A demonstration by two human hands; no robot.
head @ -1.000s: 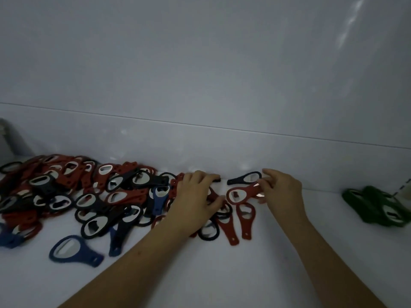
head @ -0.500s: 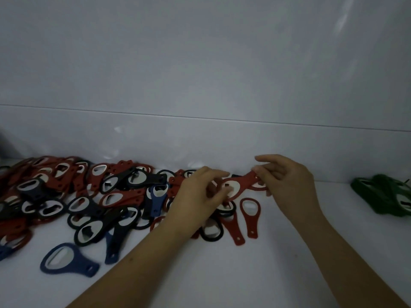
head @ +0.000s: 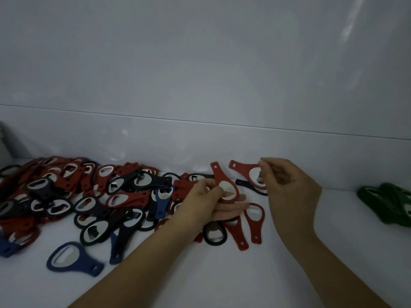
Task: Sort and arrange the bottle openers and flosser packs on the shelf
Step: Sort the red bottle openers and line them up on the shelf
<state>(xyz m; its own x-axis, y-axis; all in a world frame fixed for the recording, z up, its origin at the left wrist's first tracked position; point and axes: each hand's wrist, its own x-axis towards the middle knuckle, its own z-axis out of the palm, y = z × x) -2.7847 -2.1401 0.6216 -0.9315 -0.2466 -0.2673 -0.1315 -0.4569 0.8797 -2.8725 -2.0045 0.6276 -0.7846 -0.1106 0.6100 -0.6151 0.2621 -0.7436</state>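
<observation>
Right hand (head: 289,185) now pinches a red opener (head: 246,172) lifted clear of the mixed pile (head: 89,196), where a second ago it lay at the pile's right edge; my left hand (head: 206,203) grips a second red opener (head: 224,185) beside it; I judge reds are being gathered; green openers (head: 387,203) sit well right of the pile; no flosser packs visible.

We judged it shop or stockroom: white shelf (head: 222,274), bulk bottle openers (head: 93,196) heaped, green ones (head: 387,203) apart.
</observation>
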